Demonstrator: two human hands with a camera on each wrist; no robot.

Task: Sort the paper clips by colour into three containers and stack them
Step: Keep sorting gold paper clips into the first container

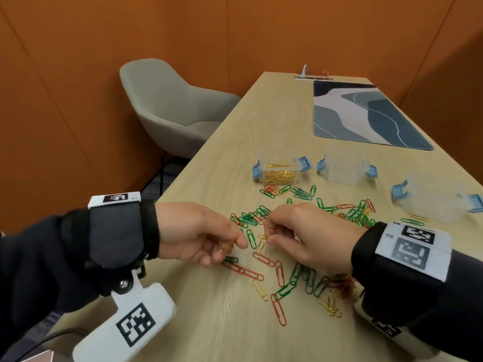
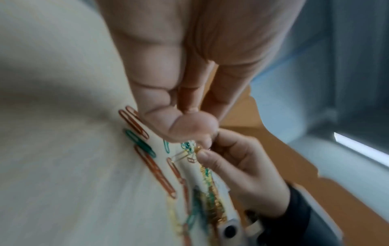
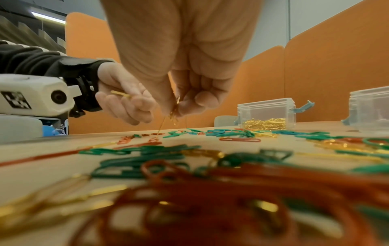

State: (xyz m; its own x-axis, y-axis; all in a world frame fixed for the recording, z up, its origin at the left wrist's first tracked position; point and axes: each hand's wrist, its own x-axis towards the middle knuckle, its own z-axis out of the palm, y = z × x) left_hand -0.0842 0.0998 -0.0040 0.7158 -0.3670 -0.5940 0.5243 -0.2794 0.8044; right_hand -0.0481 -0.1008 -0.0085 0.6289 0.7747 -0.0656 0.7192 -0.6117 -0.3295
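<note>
Red, green and gold paper clips [image 1: 281, 273] lie scattered over the wooden table [image 1: 235, 322]. My left hand [image 1: 230, 249] curls round gold clips [image 1: 224, 247], which also show in its palm as a gold clip [image 3: 120, 94]. Close to its right, my right hand [image 1: 269, 233] pinches a bunch of gold clips [image 1: 263, 238] just above the table; the bunch [image 3: 174, 114] hangs from its fingertips. Behind the pile stand three clear containers with blue latches: one holding gold clips [image 1: 279, 169], an empty one [image 1: 345, 165], and a third [image 1: 439, 202] at the right.
A blue patterned desk mat [image 1: 366, 113] lies at the far right of the table. A grey chair [image 1: 172, 105] stands past the table's left edge. Orange partition walls close in the space. More clips [image 1: 355, 210] lie between my right wrist and the containers.
</note>
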